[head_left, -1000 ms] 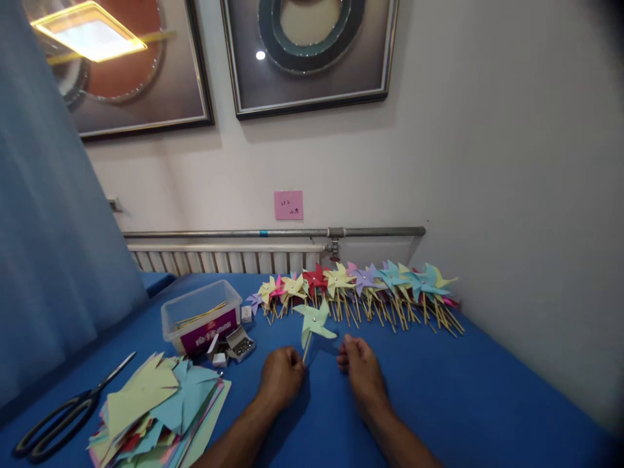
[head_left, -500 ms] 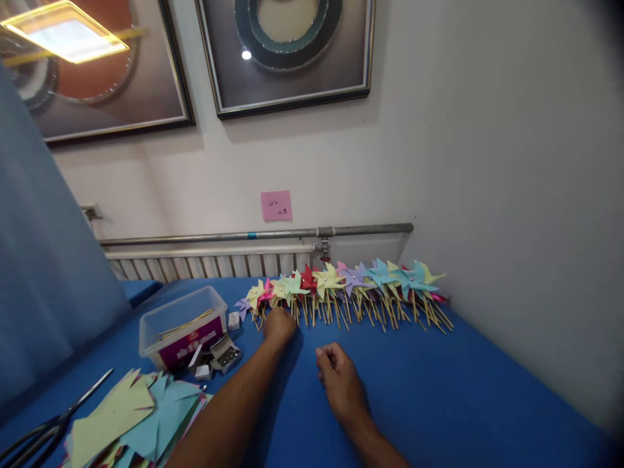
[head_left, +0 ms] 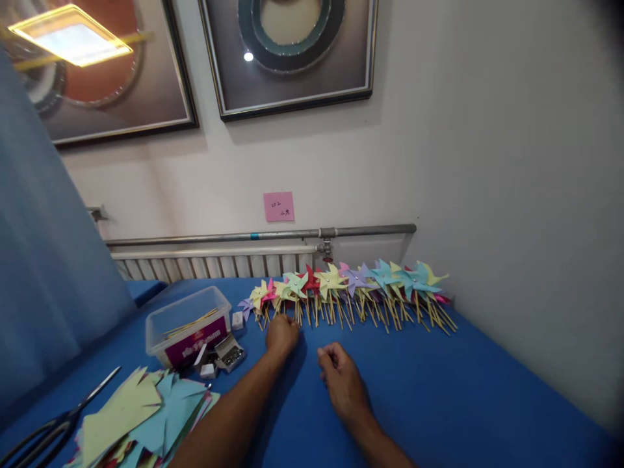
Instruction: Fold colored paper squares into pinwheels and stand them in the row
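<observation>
To the right of the clear plastic tub [head_left: 197, 344], a row of paper pinwheels [head_left: 358, 279] lay with heads toward the wall [head_left: 341, 175] and sticks toward the person. Among them, near the tub's end of the row, was a pale green pinwheel [head_left: 295, 284].

The left hand [head_left: 283, 335] was right of the tub, its fingers curled at the lower ends of the sticks below that green head; whether they pinched a stick could not be told. The right hand [head_left: 340, 377], farther right of the tub and nearer the person, was loosely curled, with nothing visible in it.

The pinwheel looked very light. Its paper blades would probably have creased or bent under a squeeze, while the thin stick seemed stiff; the stick's lower part, well clear of the blades and the shiny pin at the centre, looked the safest hold.

By count, there were two hands, one tub, one pair of scissors [head_left: 63, 422] in front of the tub and to its left, and one stack of cut paper [head_left: 121, 416] in front of it. At least three small boxes sat close by the tub, one open with metal pins [head_left: 233, 357]. At least eight pinwheel heads could be made out, but overlap prevented a full count, as it did for the loose sticks [head_left: 192, 323] inside the tub.
</observation>
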### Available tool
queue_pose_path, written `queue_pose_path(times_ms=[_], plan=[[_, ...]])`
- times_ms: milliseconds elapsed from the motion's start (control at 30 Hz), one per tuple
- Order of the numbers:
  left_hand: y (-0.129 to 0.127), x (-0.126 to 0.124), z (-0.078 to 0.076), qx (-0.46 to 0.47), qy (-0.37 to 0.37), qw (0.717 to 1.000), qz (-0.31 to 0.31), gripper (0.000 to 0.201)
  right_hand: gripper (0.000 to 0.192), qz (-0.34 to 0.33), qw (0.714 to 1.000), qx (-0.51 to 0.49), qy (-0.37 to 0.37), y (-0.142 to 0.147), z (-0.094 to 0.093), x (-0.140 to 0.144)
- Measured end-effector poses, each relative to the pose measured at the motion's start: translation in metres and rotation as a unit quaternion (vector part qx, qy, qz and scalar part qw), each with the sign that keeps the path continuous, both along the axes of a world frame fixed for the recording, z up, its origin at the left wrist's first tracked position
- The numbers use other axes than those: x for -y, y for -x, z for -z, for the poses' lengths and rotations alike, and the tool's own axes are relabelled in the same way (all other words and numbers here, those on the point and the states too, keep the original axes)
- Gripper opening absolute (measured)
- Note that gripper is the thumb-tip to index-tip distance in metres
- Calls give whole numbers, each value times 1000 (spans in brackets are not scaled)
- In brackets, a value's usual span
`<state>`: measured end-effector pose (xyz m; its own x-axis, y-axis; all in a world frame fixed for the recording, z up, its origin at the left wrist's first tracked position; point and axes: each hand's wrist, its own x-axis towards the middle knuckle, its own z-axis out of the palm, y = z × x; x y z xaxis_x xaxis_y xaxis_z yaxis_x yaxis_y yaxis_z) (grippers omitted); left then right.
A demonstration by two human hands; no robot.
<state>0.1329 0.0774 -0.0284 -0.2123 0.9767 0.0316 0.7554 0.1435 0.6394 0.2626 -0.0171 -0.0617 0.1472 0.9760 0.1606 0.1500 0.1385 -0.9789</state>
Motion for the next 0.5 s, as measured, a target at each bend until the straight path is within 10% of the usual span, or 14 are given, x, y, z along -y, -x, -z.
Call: queue_pose_path(times_ms=[267,500], plan=[[1,95,34,87,19,991,98,22,48,20,994,88,-69,3,-2,8],[10,117,24,-137,-87,970,179,28,42,-33,985,118,-121,11,-14,28]])
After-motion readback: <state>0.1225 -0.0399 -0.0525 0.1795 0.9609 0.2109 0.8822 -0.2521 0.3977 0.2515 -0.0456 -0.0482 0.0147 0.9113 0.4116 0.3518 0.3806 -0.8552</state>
